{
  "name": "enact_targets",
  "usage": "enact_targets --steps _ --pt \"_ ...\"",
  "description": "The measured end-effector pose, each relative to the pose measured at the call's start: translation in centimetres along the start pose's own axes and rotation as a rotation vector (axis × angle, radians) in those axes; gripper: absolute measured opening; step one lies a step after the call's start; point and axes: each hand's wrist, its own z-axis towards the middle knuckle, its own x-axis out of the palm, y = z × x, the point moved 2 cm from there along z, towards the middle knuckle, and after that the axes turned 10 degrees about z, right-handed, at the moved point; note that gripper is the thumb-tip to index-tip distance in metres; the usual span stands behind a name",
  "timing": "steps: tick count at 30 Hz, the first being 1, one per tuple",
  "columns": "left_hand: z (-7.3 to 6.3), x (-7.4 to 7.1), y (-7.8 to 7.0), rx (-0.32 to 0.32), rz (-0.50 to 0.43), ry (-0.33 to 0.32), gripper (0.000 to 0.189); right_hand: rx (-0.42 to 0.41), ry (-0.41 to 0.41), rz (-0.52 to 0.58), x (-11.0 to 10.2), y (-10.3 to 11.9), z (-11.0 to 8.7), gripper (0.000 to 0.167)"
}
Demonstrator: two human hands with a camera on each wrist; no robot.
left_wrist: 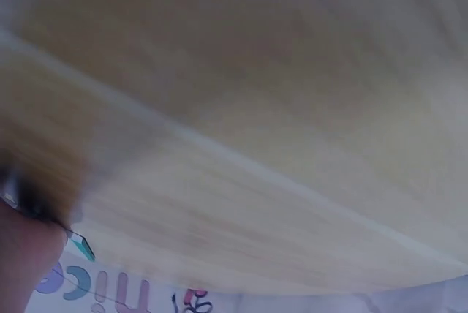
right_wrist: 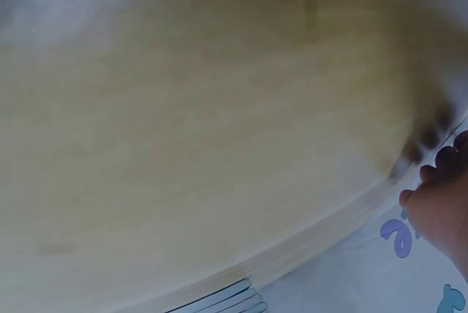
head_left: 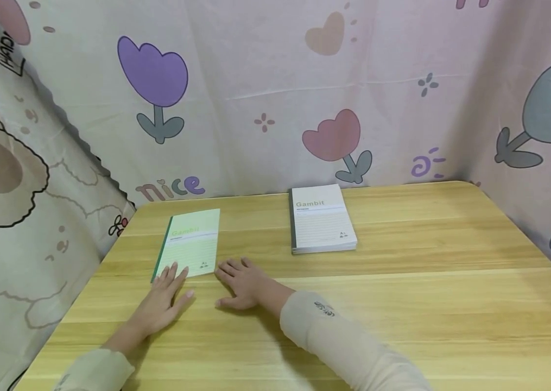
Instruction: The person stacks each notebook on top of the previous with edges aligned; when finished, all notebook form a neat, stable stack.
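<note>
A pale green notebook (head_left: 193,236) with a dark green spine and "Gambit" on its cover lies flat at the table's left. My left hand (head_left: 160,304) has its fingers extended, the fingertips on the notebook's lower edge and the thumb apart on the right. By its lower right corner is my right hand (head_left: 243,285), palm down with fingers spread; whether they touch the corner I cannot tell. In the left wrist view, part of the left hand (left_wrist: 28,251) and a green sliver of the notebook (left_wrist: 84,247) show. The right hand (right_wrist: 442,210) appears at that wrist view's edge.
A stack of notebooks (head_left: 321,220) with a grey spine lies at the table's back middle; its layered edges (right_wrist: 223,300) show in the right wrist view. The wooden table (head_left: 426,304) meets a printed cloth (head_left: 251,146) at the back, left and right.
</note>
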Motion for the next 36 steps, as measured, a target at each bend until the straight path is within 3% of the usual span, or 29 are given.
enact_targets --steps 14,25,36 --pt "-0.1 0.1 -1.7 0.017 0.028 -0.015 0.064 0.004 0.006 -0.014 0.1 0.4 0.5 0.076" --pt "0.1 0.1 -2.4 0.117 0.057 -0.040 0.062 -0.045 -0.015 0.082 0.2 -0.7 -0.9 0.074" --pt "0.1 0.5 -2.3 0.224 0.157 -0.071 0.067 -0.094 -0.022 0.096 0.4 -2.2 -2.6 0.073"
